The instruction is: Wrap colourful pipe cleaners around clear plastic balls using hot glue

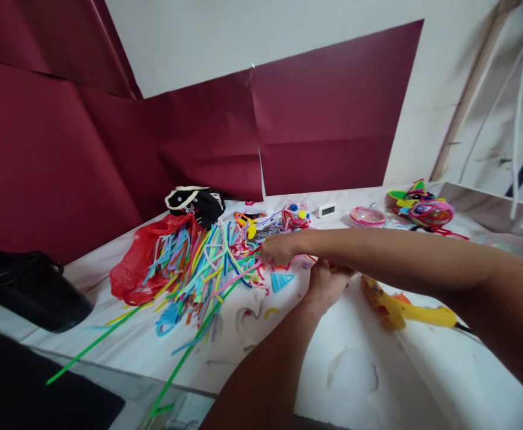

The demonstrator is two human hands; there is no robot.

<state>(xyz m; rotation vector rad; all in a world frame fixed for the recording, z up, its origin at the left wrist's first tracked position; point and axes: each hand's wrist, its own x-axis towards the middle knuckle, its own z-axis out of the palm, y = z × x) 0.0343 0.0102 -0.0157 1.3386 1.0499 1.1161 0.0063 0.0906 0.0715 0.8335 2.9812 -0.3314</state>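
My right hand (278, 249) reaches across to the left, its fingers curled at the edge of a pile of coloured pipe cleaners (203, 263) on the white table (364, 370). What its fingers hold, if anything, I cannot make out. My left hand (326, 285) lies just beneath my right forearm, closed on something small and reddish that is mostly hidden. A small blue folded pipe-cleaner shape (282, 280) lies on the table between the two hands.
A red plastic bag (138, 263) spills the pipe cleaners. A yellow glue gun (405, 310) lies at right. Behind stand a black pouch (196, 203), a small white clock (326, 209), a pink bowl (368, 217) and colourful craft pieces (422, 206). A black bag (28, 289) sits at left.
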